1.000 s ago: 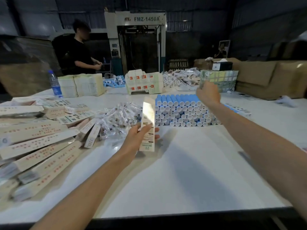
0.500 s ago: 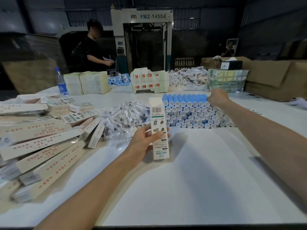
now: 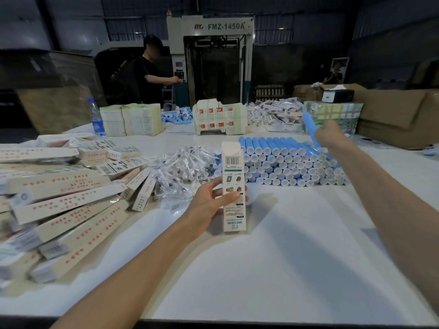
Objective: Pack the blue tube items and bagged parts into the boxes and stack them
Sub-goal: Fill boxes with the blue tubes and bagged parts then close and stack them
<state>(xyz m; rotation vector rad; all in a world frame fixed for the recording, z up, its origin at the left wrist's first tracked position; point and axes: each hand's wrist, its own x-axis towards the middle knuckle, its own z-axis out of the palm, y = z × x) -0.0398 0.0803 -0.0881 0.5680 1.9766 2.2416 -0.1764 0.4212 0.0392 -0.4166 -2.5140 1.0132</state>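
Observation:
My left hand (image 3: pixel 211 201) grips a slim white carton (image 3: pixel 233 176) with a barcode, held upright above the table with its top flap open. My right hand (image 3: pixel 329 136) is closed on one blue tube (image 3: pixel 309 128), lifted clear of the stack of blue tubes (image 3: pixel 289 162) with white caps that lies behind the carton. A heap of clear bagged parts (image 3: pixel 183 174) sits just left of the carton. Filled cartons (image 3: pixel 69 200) lie piled at the left.
The white table (image 3: pixel 273 269) stretches towards me. At the back stand stacks of flat cartons (image 3: pixel 133 119), a water bottle (image 3: pixel 96 117), more blue tubes (image 3: pixel 178 116) and brown cardboard boxes (image 3: pixel 399 117). A person (image 3: pixel 152 72) stands by a machine behind the table.
My right hand went from resting on the tube stack to lifting one blue tube off it. The carton in my left hand turned its barcode face towards me.

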